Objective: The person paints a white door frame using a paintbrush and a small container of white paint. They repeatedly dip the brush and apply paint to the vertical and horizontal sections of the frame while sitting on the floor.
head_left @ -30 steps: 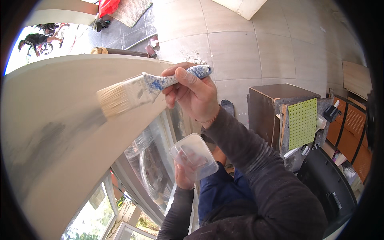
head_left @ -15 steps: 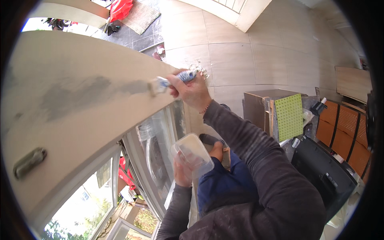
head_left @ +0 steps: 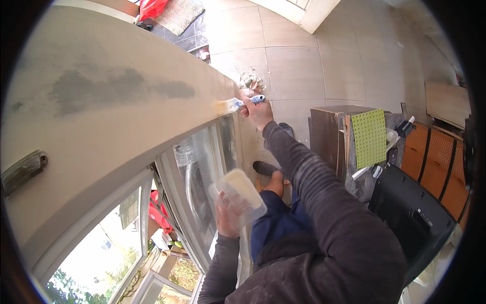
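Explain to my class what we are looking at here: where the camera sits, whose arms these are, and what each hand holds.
No machine is here. The picture comes from a wide fisheye camera worn on a person's head, looking down, so straight edges bend near the rim. The two arms in dark sleeves rising from the lower edge are that person's own.

The right hand is stretched out and grips a paintbrush with a blue and white handle; its bristles lie against the pale wall surface above a window. A darker grey patch shows on that surface. The left hand holds a clear plastic tub close to the body; what is in it cannot be made out.

Far below lies a tiled floor, with a brown cabinet and a green perforated sheet.
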`<state>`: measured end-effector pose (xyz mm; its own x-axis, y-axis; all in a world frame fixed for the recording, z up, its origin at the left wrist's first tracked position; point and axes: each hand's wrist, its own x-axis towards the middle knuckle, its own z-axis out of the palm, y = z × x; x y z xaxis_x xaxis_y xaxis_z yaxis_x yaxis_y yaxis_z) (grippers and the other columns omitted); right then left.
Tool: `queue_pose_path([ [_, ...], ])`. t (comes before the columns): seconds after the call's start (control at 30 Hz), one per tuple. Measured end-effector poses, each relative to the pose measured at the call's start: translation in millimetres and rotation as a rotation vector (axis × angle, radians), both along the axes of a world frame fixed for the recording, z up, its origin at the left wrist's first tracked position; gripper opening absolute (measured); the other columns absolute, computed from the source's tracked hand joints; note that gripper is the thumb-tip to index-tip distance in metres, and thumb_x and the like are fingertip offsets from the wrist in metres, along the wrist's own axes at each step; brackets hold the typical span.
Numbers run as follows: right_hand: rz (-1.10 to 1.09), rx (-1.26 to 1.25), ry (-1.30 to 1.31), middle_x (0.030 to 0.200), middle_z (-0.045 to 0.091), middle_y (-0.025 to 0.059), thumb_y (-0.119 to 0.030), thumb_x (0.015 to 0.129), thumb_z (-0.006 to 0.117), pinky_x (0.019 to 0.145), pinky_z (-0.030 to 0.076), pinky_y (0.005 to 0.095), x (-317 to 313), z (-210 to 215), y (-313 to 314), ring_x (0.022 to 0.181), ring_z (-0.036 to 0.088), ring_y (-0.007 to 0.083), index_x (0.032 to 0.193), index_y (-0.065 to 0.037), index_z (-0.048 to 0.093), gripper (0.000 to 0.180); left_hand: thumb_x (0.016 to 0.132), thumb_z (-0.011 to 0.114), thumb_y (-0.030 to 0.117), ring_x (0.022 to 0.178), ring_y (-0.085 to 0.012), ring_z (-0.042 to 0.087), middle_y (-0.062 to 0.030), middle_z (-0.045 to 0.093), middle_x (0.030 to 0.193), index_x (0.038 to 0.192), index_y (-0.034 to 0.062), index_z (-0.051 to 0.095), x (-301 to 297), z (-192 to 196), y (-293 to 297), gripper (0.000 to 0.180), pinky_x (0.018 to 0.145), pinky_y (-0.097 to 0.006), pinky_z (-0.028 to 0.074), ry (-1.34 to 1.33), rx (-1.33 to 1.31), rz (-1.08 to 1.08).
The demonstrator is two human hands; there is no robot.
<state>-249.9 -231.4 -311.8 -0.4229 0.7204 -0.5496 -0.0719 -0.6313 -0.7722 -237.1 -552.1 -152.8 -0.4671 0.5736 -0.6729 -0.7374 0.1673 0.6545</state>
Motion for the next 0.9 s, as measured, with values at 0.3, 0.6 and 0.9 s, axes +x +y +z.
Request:
queue_pose_path([
  [0.3, 0.134, 0.363, 0.541, 0.08, 0.069, 0.0094, -0.016, 0.099, 0.061, 0.056, 0.054, 0.0258, -6.8, 282.5, -7.0, 0.064, 0.066, 0.0124, 0.104, 0.002, 0.066, 0.019, 0.096, 0.051, 0.058, 0.119, -0.0471, 0.055, -0.0218, 0.044, 0.138, 0.155, 0.0098, 0.019, -1.8, 27.1, -1.9, 0.082, 0.092, -0.062, 0.051, 0.012, 0.029, 0.005],
  [0.6, 0.007, -0.172, 0.862, 0.084, 0.071, 0.0139, -0.019, 0.098, 0.063, 0.055, 0.055, 0.0309, -18.3, 159.5, 11.3, 0.064, 0.067, 0.0177, 0.104, 0.001, 0.066, 0.022, 0.097, 0.05, 0.057, 0.115, -0.0457, 0.057, -0.017, 0.045, 0.139, 0.155, 0.0105, 0.022, -6.6, 16.6, -7.1, 0.08, 0.094, -0.061, 0.049, 0.023, 0.019, -0.001],
  [0.9, -0.044, -0.133, -0.101, 0.08, 0.069, 0.0084, -0.017, 0.096, 0.067, 0.06, 0.057, 0.0278, 8.1, -181.2, -19.7, 0.065, 0.067, 0.0134, 0.101, -0.001, 0.068, 0.018, 0.096, 0.051, 0.055, 0.114, -0.0387, 0.058, -0.0159, 0.044, 0.142, 0.155, 0.0072, 0.02, -10.2, -46.5, 9.1, 0.082, 0.094, -0.056, 0.051, -0.029, -0.031, -0.02],
])
